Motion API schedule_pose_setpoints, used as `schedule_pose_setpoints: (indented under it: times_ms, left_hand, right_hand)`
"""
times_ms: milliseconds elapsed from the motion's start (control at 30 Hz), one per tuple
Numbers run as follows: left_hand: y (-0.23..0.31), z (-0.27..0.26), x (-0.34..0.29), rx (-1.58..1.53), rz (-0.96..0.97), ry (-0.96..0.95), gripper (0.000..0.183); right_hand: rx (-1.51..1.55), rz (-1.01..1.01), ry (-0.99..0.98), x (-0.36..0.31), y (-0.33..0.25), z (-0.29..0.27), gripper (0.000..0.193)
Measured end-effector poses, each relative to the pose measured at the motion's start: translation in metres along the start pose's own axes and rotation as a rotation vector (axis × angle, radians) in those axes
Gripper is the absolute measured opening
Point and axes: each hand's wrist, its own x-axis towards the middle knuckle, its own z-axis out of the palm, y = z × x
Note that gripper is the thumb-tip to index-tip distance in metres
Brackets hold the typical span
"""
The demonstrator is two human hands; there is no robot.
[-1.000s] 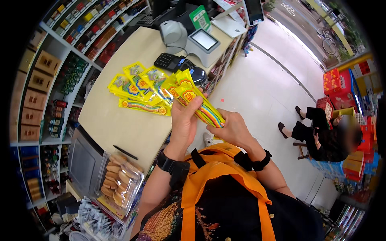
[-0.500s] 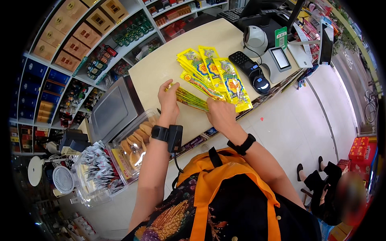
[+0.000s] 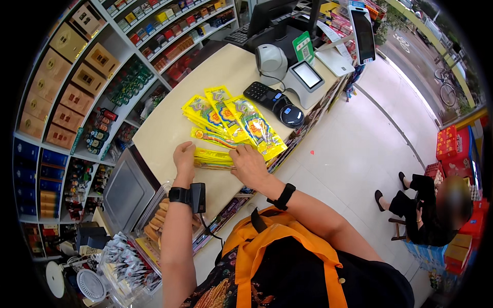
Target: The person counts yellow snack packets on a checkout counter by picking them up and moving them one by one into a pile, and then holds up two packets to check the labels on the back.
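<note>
A small stack of yellow candy packets (image 3: 211, 158) is at the near side of the pale counter (image 3: 159, 120), its layered edges facing me. My left hand (image 3: 184, 157) is closed at the stack's left end, fingers curled. At the other end, my right hand (image 3: 250, 165) grips the stack with bent fingers. More yellow candy packets (image 3: 258, 128) lie fanned and overlapping just beyond, some with a round blue and red emblem. Part of the stack's right end is hidden under my right fingers.
Past the packets stand a black handset (image 3: 264, 96), a white scanner (image 3: 271, 61) and a payment terminal (image 3: 305, 77). Left of the counter are a grey lid (image 3: 126, 192) and a clear tub of round biscuits (image 3: 154, 226). A person (image 3: 431, 205) sits at right.
The stack has gone from slanting between my hands to lying nearly level at the counter's near side. My view has shifted, moving the counter leftward in the picture.
</note>
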Motion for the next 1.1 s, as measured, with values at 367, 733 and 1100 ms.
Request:
schedule_pose_setpoints:
  times_ms: [367, 733, 1100]
  left_hand:
    - [-0.002, 0.002, 0.023, -0.013, -0.053, -0.258, 0.029]
    - [0.074, 0.011, -0.063, 1.144, 0.858, -0.796, 0.078]
    - [0.063, 0.025, -0.039, 1.270, 1.084, -0.806, 0.073]
  right_hand:
    - [-0.102, 0.006, 0.108, -0.027, 0.025, 0.002, 0.027]
    - [-0.114, 0.030, 0.131, -0.032, 0.024, -0.001, 0.017]
    - [-0.092, 0.133, 0.088, -0.027, 0.022, -0.001, 0.028]
